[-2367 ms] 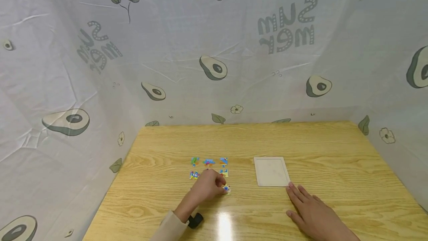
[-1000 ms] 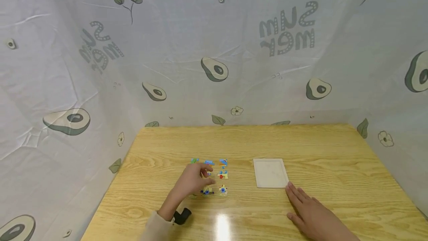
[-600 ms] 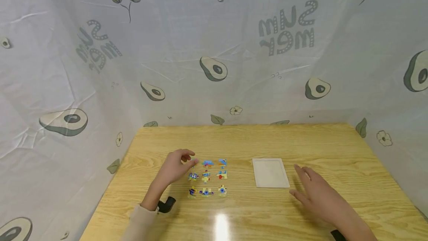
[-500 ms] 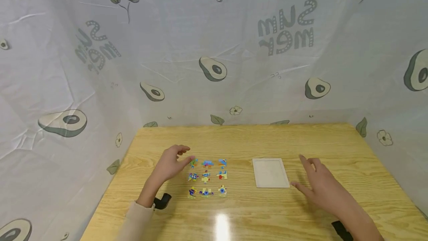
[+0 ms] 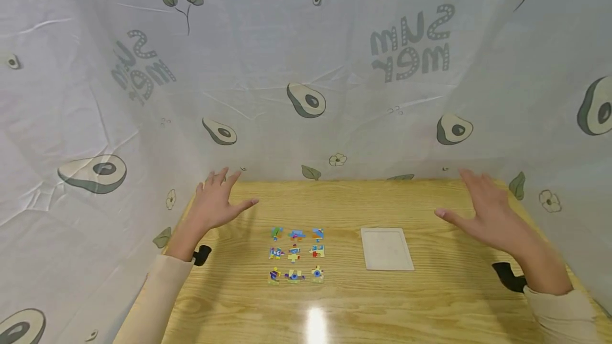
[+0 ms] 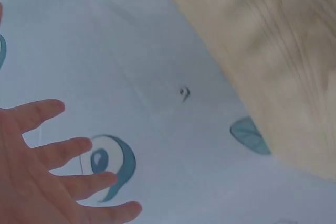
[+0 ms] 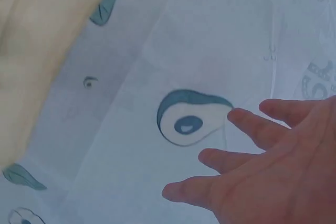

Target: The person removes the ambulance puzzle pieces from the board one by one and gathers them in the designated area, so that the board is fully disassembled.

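Observation:
Both hands are raised over the table with nothing in them. My left hand (image 5: 212,203), fingers spread, hovers beyond and left of several colourful jigsaw puzzle pieces (image 5: 294,255), which lie apart in neat rows. To the right of the pieces a shallow, pale square puzzle tray (image 5: 387,249) lies flat with nothing in it. My right hand (image 5: 487,214) is held up right of the tray, thumb pointing toward the left. In the left wrist view the spread fingers (image 6: 63,153) show against the curtain; the right wrist view shows straight fingers (image 7: 252,124) likewise.
The wooden table (image 5: 344,206) is bordered at the back and sides by a hanging white curtain (image 5: 268,57) printed with avocados. Black wrist devices (image 5: 203,255) sit at both wrists. A bright reflection lies on the front of the tabletop.
My left hand has left the puzzle pieces, moving up and leftward, uncovering all of them. My right hand has lifted from beside the tray's corner and moved up and right.

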`<state>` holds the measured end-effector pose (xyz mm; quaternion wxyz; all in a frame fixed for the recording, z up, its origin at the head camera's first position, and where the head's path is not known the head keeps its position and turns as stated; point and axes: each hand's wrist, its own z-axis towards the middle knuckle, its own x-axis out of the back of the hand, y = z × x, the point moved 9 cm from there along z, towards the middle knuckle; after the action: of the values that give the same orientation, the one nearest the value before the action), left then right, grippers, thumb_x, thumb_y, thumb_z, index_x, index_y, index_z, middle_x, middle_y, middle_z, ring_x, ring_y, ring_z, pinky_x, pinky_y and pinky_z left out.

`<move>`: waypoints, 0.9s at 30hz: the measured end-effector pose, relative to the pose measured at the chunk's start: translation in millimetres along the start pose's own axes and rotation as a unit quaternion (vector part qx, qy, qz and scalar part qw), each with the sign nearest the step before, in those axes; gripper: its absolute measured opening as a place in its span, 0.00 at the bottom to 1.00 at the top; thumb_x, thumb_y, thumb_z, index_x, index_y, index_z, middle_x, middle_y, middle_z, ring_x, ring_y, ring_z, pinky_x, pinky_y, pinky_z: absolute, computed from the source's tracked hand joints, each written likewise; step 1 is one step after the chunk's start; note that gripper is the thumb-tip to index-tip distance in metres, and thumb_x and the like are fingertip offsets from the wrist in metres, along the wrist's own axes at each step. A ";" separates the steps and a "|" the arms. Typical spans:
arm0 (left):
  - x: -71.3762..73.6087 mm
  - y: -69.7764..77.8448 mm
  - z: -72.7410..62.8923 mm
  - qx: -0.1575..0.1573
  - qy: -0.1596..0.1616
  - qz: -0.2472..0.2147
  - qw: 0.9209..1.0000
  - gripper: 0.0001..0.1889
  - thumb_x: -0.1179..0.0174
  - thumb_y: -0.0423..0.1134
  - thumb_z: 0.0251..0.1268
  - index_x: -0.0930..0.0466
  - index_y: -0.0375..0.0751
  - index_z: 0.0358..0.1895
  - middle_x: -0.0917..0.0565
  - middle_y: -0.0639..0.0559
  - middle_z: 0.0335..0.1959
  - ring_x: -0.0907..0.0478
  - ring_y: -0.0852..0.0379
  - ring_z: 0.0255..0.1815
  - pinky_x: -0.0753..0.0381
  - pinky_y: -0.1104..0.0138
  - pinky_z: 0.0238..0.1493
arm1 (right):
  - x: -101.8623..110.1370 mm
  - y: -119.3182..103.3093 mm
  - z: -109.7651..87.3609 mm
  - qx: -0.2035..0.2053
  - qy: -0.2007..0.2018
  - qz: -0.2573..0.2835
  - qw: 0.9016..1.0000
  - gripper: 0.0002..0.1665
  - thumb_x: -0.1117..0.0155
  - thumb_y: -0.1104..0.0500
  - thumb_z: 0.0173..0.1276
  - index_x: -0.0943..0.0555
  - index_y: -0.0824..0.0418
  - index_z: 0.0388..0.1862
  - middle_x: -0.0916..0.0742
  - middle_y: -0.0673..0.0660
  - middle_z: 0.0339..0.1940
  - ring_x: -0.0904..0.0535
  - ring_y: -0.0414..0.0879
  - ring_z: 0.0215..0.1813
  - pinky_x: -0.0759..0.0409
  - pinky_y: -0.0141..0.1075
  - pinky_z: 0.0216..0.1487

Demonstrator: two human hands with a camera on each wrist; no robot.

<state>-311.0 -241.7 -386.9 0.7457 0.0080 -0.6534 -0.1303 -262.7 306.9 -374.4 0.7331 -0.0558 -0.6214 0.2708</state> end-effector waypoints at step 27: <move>15.8 -49.2 43.2 0.038 -0.058 0.028 0.997 0.59 0.54 0.85 0.63 0.52 0.48 0.87 0.54 0.29 0.86 0.58 0.18 0.84 0.52 0.19 0.71 | 26.8 51.3 58.9 -0.058 -0.122 -0.120 0.983 0.72 0.47 0.24 0.74 0.76 0.66 0.85 0.68 0.77 0.83 0.81 0.85 0.78 0.76 0.90 0.60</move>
<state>-360.5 -285.5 -374.2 0.7091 0.0106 -0.6999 -0.0847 -332.8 347.8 -359.3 0.6744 0.0104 -0.7231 0.1488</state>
